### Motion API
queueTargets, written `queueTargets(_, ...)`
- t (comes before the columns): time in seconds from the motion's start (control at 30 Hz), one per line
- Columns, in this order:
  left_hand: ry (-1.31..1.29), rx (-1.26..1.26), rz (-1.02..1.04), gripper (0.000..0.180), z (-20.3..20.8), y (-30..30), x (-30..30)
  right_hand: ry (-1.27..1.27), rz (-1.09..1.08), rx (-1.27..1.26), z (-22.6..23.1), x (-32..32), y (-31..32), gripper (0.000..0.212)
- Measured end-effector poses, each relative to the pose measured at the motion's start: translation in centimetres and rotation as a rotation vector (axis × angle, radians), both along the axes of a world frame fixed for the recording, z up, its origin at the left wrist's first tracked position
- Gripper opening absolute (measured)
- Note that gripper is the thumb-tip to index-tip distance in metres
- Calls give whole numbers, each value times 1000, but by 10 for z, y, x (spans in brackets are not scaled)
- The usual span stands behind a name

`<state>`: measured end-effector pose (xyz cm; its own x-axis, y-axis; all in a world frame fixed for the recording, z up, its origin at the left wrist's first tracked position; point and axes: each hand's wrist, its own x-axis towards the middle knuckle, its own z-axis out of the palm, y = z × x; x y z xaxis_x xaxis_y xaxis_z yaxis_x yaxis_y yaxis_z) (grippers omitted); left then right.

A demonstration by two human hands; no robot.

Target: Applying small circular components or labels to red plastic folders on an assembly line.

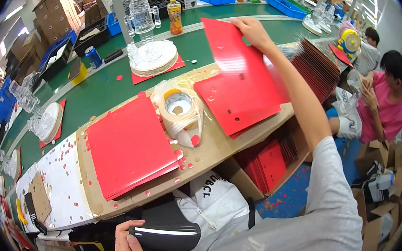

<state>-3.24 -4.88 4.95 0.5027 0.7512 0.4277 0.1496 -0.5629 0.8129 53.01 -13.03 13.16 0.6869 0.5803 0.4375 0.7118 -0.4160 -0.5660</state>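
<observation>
My right hand grips the top edge of a red sheet with small holes and holds it up, tilted. Below the raised sheet lies a stack of red sheets with punched holes, on the brown-topped table. A second stack of plain red sheets is to the left, its edges slightly uneven. Between the stacks sits a tape roll with clear plastic around it. Low at the left, my left hand has its fingers curled against a black thing with white stripes, whose kind I cannot make out.
Red discs are scattered over the table. Beyond runs a green conveyor carrying clear glass-like pieces on round white bases. Many upright sheets stand at right, near a person in pink. A carton of red sheets is below.
</observation>
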Motion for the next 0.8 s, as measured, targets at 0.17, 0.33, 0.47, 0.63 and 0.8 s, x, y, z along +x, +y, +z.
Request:
queueTargets(0.17,6,-18,-35,37,6,3,17,-79,-29,-203,-80,33,-16,42)
queueTargets(0.33,107,69,16,37,17,1,26,-187,48,-435,-139,28,8,41)
queueTargets(0.47,48,133,7,36,31,-6,26,-214,84,-299,-168,29,12,39)
queueTargets(0.63,198,123,61,27,49,-10,30,-77,60,-308,-170,5,29,34)
queueTargets(0.8,203,134,-97,13,44,0,46,-398,-76,-302,-176,7,18,24)
